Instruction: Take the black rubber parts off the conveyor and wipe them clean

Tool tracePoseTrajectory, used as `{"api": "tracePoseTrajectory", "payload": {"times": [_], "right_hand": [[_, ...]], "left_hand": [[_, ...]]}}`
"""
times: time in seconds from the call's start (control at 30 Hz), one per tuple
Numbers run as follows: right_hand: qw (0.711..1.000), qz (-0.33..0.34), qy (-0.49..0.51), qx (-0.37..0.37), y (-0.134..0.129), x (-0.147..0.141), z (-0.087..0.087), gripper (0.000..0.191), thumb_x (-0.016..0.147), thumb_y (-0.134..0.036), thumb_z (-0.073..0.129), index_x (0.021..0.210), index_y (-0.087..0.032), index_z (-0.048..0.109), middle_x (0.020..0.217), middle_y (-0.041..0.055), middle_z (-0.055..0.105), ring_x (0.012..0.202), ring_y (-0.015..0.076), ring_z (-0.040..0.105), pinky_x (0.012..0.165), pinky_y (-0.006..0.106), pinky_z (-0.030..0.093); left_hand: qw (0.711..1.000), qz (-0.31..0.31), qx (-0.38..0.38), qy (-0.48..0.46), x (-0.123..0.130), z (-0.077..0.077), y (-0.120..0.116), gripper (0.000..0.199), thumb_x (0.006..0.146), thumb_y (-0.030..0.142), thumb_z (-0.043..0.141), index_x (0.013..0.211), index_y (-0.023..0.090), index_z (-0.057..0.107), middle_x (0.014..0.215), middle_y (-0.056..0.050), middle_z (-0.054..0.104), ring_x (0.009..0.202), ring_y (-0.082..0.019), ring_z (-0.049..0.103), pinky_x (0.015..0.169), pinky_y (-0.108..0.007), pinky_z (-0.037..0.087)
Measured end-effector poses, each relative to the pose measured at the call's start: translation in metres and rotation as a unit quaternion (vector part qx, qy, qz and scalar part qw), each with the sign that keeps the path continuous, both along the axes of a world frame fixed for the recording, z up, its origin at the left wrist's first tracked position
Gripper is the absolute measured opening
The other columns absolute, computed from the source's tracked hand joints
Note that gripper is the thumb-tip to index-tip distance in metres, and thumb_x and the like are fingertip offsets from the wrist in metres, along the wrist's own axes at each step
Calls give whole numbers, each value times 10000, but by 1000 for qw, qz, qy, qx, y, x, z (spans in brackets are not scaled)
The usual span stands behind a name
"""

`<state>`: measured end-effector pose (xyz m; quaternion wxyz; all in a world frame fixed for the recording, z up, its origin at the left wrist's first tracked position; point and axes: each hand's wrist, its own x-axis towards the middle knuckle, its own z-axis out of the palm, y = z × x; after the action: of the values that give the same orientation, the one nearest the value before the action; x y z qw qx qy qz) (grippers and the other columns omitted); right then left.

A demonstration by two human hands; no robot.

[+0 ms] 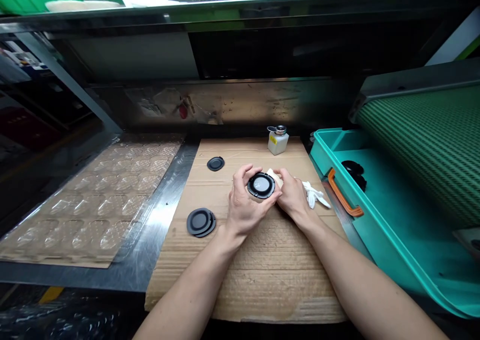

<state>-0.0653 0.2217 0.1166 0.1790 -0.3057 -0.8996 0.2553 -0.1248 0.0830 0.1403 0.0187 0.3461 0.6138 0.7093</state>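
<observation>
My left hand is closed round the edge of a round black part with a light grey disc in its middle. The part is tilted towards me above the cardboard sheet. In my right hand is a folded white cloth, pinched against the part's right edge. Left of my hands, two dark round covers overlap on the cardboard. Another dark cover lies farther back. A crumpled white glove rests just right of my right hand.
A white pump bottle with a metal top stands at the cardboard's back. On the left lies a clear moulded tray. To the right, a teal bin with an orange handle holds black parts, beneath a green mesh conveyor.
</observation>
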Motion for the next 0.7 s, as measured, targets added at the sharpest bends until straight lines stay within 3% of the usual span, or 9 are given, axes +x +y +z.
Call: {"api": "tracePoseTrajectory", "payload": {"times": [0.13,0.27,0.37,0.43,0.5,0.57,0.6,0.7], "right_hand": [[1000,-2,4,-6,0,0,-1,326,906,-381,509,1199,-253,570,1074,69,709,978,251,660,771,302,454],[1000,-3,7,-11,1,0,-1,329,907,-385,500,1198,-250,574,1070,72,710,981,252,660,779,307,462],[1000,-2,8,-9,0,0,0,325,913,-398,489,1192,-253,573,1058,66,712,965,252,662,762,303,455],[1000,-5,6,7,0,0,-1,320,916,-411,482,1181,-257,575,1028,61,715,926,254,666,734,303,442],[999,-14,5,29,0,-1,-4,319,919,-432,475,1169,-264,579,984,54,719,871,252,668,698,302,424],[999,-22,8,44,0,-1,-7,320,922,-453,466,1160,-273,582,954,47,719,838,248,665,675,300,405],[999,-23,10,49,0,-1,-8,322,924,-461,462,1159,-277,582,950,45,718,835,246,664,670,298,399],[998,-19,11,55,2,-2,-11,327,931,-468,451,1162,-276,580,936,47,716,834,242,660,670,296,387]], "left_hand": [[983,31,-44,174,-5,-7,0,847,683,300,823,1340,208,298,1299,-140,583,1218,-221,564,1056,-413,458],[982,26,-37,183,-3,-8,0,857,689,324,821,1349,204,288,1290,-145,582,1217,-218,562,1054,-406,461],[990,16,-34,135,-1,-3,0,811,676,376,824,1321,212,362,1301,-138,581,1228,-229,552,1069,-403,442],[999,-15,-41,30,-2,1,2,648,732,449,763,1253,205,464,1252,-130,615,1149,-218,599,975,-346,503],[984,-75,-47,-156,-9,5,2,479,840,554,593,1119,167,554,1125,-144,672,899,-179,673,694,-251,551],[925,-134,-37,-354,-19,8,1,492,918,587,409,996,130,572,987,-165,701,616,-118,624,436,-180,425],[888,-156,-26,-433,-24,10,-1,495,941,569,355,961,122,565,945,-172,704,536,-98,577,379,-163,358],[806,-202,0,-556,-35,13,-6,447,983,458,283,967,103,554,919,-188,703,495,-82,531,358,-141,323]]}}
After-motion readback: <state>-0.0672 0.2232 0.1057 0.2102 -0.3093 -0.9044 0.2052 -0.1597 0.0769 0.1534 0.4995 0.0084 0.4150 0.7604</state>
